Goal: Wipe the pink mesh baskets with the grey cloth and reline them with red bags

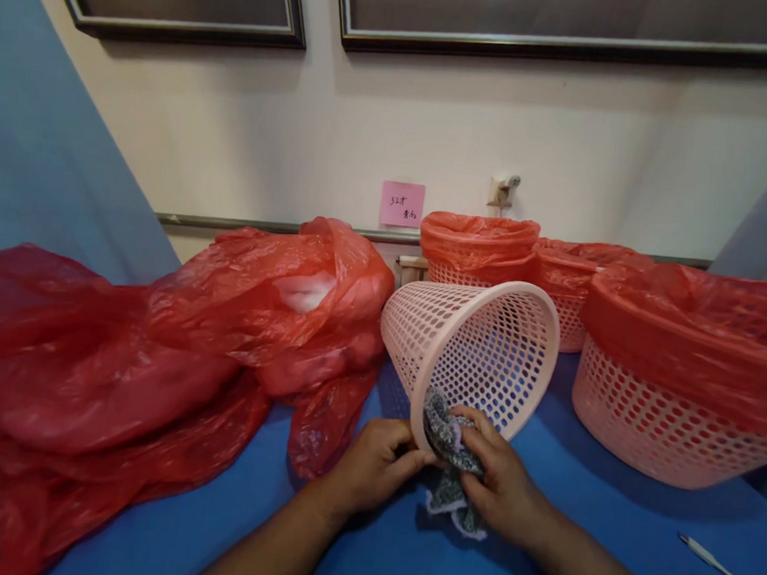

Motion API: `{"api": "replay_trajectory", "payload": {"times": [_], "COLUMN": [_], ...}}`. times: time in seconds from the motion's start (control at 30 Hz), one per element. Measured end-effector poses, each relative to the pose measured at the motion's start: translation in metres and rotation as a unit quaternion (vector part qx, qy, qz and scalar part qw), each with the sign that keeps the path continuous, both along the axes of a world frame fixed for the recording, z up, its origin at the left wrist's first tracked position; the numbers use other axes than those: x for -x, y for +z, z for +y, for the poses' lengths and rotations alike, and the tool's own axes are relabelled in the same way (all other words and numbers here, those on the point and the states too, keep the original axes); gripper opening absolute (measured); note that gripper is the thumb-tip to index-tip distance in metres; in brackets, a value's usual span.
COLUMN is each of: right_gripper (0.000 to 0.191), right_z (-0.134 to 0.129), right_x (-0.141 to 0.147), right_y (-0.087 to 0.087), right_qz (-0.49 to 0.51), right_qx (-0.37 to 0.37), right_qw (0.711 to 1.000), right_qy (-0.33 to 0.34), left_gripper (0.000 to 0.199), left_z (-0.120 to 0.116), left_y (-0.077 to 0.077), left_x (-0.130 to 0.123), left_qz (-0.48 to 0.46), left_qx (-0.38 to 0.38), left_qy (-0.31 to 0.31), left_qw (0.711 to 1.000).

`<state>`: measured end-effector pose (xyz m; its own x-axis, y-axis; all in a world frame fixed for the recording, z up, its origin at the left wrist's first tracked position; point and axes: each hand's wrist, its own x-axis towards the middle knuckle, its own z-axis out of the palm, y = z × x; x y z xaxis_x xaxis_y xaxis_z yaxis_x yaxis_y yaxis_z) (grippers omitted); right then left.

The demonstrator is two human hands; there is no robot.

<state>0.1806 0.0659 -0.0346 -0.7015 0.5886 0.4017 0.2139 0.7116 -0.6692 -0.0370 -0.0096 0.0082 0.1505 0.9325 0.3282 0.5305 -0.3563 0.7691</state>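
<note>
My left hand [381,464] is gripping the rim of the tilted pink basket [468,337] above the blue bench [404,552] | right hand [501,480] is clutching the grey cloth [454,450] at the rim; press evenly.

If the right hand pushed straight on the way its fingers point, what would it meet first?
Most likely the tipped pink basket, at its lower rim: the right hand presses the gray cloth up to it. Exact depth is hard to judge.
</note>
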Motion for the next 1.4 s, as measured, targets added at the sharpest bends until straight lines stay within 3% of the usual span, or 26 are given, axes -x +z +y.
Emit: {"api": "replay_trajectory", "payload": {"times": [0.07, 0.17, 0.23, 0.3, 0.37, 0.43, 0.5, 0.6, 0.7, 0.77, 0.9, 1.0, 1.1, 1.27, 1.4], "right_gripper": [0.064, 0.054, 0.052, 0.058, 0.066, 0.072, 0.073, 0.062, 0.054, 0.054, 0.058, 0.058, 0.058, 0.054, 0.046], "right_z": [0.011, 0.027, 0.030, 0.025, 0.013, 0.002, -0.001, 0.014, 0.031, 0.033, 0.024, 0.023, 0.027, 0.022, 0.019], "right_x": [-0.014, -0.034, -0.039, -0.036, -0.025, -0.014, -0.010, -0.020, -0.037, -0.040, -0.030, -0.026, -0.027, -0.020, -0.016], "right_y": [0.002, 0.004, 0.005, 0.006, 0.007, 0.007, 0.006, 0.004, 0.003, 0.002, -0.005, -0.010, -0.009, 0.001, 0.005], "right_qz": [-0.080, -0.197, -0.206, -0.144, -0.065, -0.025, -0.041, -0.120, -0.194, -0.215, -0.182, -0.143, -0.097, 0.014, 0.048], "right_qx": [-0.041, -0.081, -0.085, -0.064, -0.019, 0.016, 0.012, -0.042, -0.098, -0.113, -0.078, -0.033, 0.020, 0.096, 0.131], "right_qw": [0.994, 0.955, 0.939, 0.961, 0.992, 1.000, 0.998, 0.988, 0.943, 0.927, 0.962, 0.976, 0.985, 0.995, 0.989], "right_qy": [-0.062, -0.206, -0.262, -0.228, -0.109, 0.004, 0.035, -0.083, -0.253, -0.287, -0.189, -0.161, -0.141, 0.011, 0.056], "left_gripper": [0.034, 0.037, 0.034, 0.031, 0.030, 0.031, 0.031, 0.032, 0.033, 0.033, 0.030, 0.025, 0.021, 0.027, 0.032], "left_z": [-0.001, -0.001, -0.001, -0.001, -0.002, -0.002, -0.003, -0.004, -0.004, -0.004, -0.002, 0.000, 0.002, 0.008, 0.008], "left_y": [0.002, 0.004, 0.005, 0.005, 0.005, 0.005, 0.007, 0.009, 0.010, 0.010, 0.009, 0.004, -0.005, -0.010, -0.005], "left_x": [0.000, 0.003, 0.004, 0.005, 0.004, 0.004, 0.005, 0.005, 0.005, 0.004, 0.005, 0.002, -0.004, -0.010, -0.006], "left_qz": [-0.014, -0.021, -0.023, -0.035, -0.059, -0.085, -0.107, -0.122, -0.122, -0.137, -0.159, -0.016, 0.116, 0.090, 0.060], "left_qx": [-0.038, -0.085, -0.105, -0.116, -0.121, -0.123, -0.128, -0.139, -0.142, -0.130, -0.043, 0.067, 0.138, 0.060, 0.045], "left_qy": [0.057, 0.114, 0.130, 0.140, 0.148, 0.161, 0.177, 0.190, 0.184, 0.174, 0.112, -0.008, -0.086, -0.100, -0.098], "left_qw": [0.998, 0.990, 0.986, 0.983, 0.980, 0.976, 0.970, 0.964, 0.965, 0.966, 0.980, 0.998, 0.980, 0.989, 0.992]}}
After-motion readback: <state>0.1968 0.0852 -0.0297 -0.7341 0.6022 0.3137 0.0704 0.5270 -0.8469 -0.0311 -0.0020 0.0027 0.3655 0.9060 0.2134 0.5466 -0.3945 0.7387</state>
